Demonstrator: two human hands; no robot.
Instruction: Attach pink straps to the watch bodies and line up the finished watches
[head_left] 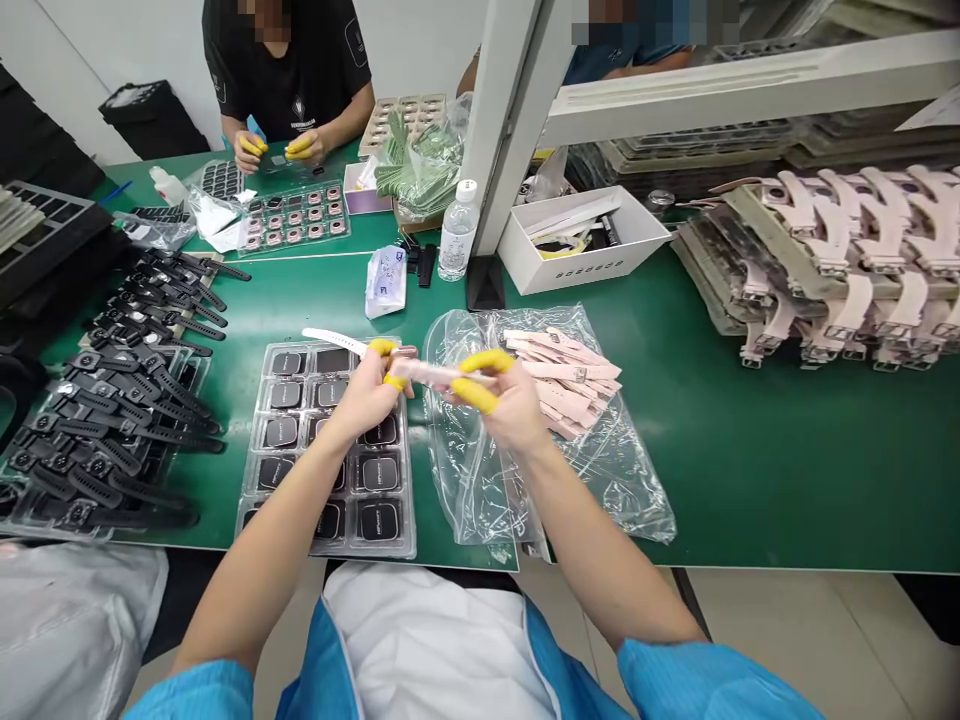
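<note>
Yellow finger covers show on both my hands. My left hand (369,392) pinches one end of a pale pink watch with its strap (435,374), above the right edge of a clear tray (409,480) that holds square dark watch pieces. A whitish strap end (334,338) sticks out to the left past my left hand. My right hand (508,400) grips the other end of the pink strap between thumb and fingers, over a clear plastic bag (480,490). A pile of loose pink straps (574,375) lies on the bag, just right of my right hand.
Black-strapped watches (97,440) fill trays at left. A white box (581,245), a bottle (458,232), a white packet (386,282) and a metal post (502,130) stand beyond. Stacked trays with pink straps (847,270) are at right. Another person (289,80) works opposite.
</note>
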